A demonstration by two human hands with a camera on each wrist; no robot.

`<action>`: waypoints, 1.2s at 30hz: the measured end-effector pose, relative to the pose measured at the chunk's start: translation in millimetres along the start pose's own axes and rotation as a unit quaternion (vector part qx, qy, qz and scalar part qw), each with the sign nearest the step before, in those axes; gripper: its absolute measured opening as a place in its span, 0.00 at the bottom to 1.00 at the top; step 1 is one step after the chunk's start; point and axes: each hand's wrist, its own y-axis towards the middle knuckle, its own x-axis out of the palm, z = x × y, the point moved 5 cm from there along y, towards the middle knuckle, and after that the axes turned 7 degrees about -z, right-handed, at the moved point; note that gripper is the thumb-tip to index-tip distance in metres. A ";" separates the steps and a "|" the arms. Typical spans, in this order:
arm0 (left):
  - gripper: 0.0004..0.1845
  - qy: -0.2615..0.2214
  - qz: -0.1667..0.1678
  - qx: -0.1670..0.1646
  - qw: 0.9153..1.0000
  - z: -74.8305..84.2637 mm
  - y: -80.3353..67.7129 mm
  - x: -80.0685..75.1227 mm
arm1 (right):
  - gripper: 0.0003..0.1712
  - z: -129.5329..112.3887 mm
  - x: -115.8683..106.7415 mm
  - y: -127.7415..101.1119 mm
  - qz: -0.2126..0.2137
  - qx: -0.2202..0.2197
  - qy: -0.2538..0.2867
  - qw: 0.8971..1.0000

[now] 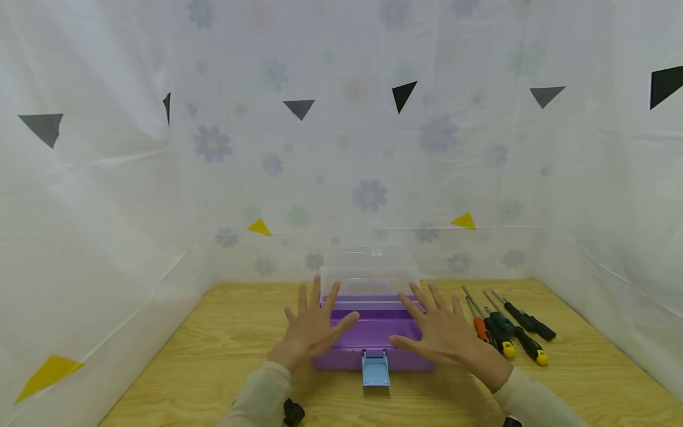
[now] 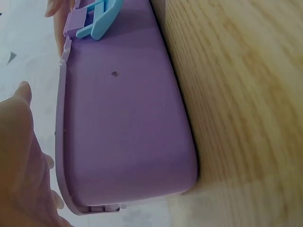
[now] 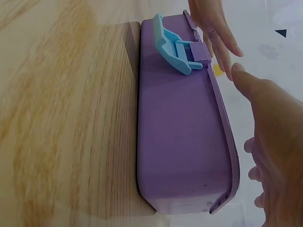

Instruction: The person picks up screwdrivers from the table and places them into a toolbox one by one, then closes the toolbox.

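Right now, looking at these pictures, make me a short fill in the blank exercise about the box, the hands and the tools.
1. The base of the box is coloured ____.
2. The light blue latch on the front of the box hangs ____, not fastened.
3. The screwdrivers lie on the wooden table on the person's ____ side of the box.
4. The left hand and right hand both have fingers spread and hold ____.

Missing words: purple; open; right; nothing

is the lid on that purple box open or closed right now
Open. The clear lid stands raised behind the purple box, and the blue latch hangs down unfastened at the front.
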 end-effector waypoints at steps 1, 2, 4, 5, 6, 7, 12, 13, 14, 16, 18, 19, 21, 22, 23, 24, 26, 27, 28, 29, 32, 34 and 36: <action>0.52 -0.012 -0.004 -0.003 1.000 -2.7 1.0 1.5 | 0.55 -0.1 -0.3 0.2 -0.001 0.000 0.001 1.000; 0.52 -0.025 -0.008 -0.006 1.000 -5.5 1.9 3.0 | 0.55 0.1 -0.6 0.3 -0.002 0.000 0.004 1.000; 0.52 -0.052 -0.008 -0.009 0.999 -10.6 3.7 4.8 | 0.54 1.1 -1.0 0.3 -0.005 0.003 0.010 1.000; 0.52 -0.062 -0.008 -0.012 0.998 -13.2 4.7 5.4 | 0.54 1.6 -1.1 0.4 -0.007 0.004 0.014 1.000; 0.53 -0.072 -0.007 -0.015 0.997 -15.6 5.4 5.5 | 0.54 2.2 -1.0 0.5 -0.008 0.004 0.018 1.000; 0.53 -0.083 -0.006 -0.015 0.996 -17.4 5.7 5.1 | 0.53 3.0 -0.5 0.6 -0.009 0.005 0.021 1.000; 0.54 -0.130 -0.012 -0.006 0.991 -24.6 7.7 2.9 | 0.52 6.5 2.1 1.5 -0.013 0.001 0.045 0.999; 0.54 -0.140 -0.017 -0.003 0.990 -25.9 8.1 2.8 | 0.52 7.6 2.4 1.6 -0.013 0.001 0.048 0.999; 0.53 -0.148 -0.020 0.002 0.989 -27.2 8.8 2.8 | 0.52 8.7 2.4 1.6 -0.012 0.001 0.050 0.999; 0.54 -0.164 -0.033 0.003 0.986 -30.3 9.8 3.6 | 0.52 11.0 1.9 1.7 -0.010 0.003 0.051 0.999; 0.54 -0.180 -0.042 0.004 0.983 -33.8 10.8 4.9 | 0.52 13.5 0.4 1.8 -0.007 0.004 0.051 0.999; 0.55 -0.187 -0.047 0.004 0.981 -35.6 11.3 5.6 | 0.52 14.8 -0.6 1.7 -0.006 0.004 0.051 0.999; 0.55 -0.204 -0.055 0.007 0.977 -38.8 12.8 7.4 | 0.52 17.6 -3.2 1.4 -0.003 0.004 0.055 0.998; 0.56 -0.217 -0.055 0.013 0.974 -39.7 13.5 7.6 | 0.52 19.2 -4.9 0.8 -0.002 0.003 0.056 0.998; 0.56 -0.230 -0.054 0.020 0.972 -40.5 14.2 8.0 | 0.52 20.7 -6.6 0.1 -0.001 0.002 0.056 0.998; 0.56 -0.242 -0.053 0.027 0.968 -41.1 14.6 8.2 | 0.52 22.5 -8.1 -0.6 0.001 -0.001 0.056 0.998; 0.56 -0.268 -0.055 0.033 0.961 -43.2 15.1 9.4 | 0.52 26.4 -11.1 -2.6 0.007 -0.006 0.054 0.998; 0.56 -0.281 -0.056 0.035 0.957 -44.1 15.3 9.9 | 0.52 29.0 -12.0 -4.0 0.009 -0.007 0.052 0.999; 0.56 -0.291 -0.057 0.036 0.954 -44.9 15.6 10.7 | 0.51 32.0 -12.7 -5.9 0.011 -0.008 0.049 0.999; 0.56 -0.299 -0.059 0.036 0.952 -45.9 16.0 12.0 | 0.51 35.4 -12.7 -8.0 0.012 -0.007 0.049 0.999; 0.57 -0.327 -0.068 0.042 0.941 -48.6 17.1 15.9 | 0.50 45.5 -11.6 -15.3 0.011 0.001 0.051 0.999; 0.58 -0.345 -0.073 0.051 0.935 -50.0 17.7 17.6 | 0.49 51.0 -11.0 -20.0 0.013 0.008 0.054 0.998; 0.59 -0.360 -0.081 0.056 0.928 -51.4 17.2 18.7 | 0.49 55.1 -10.7 -23.8 0.015 0.016 0.057 0.998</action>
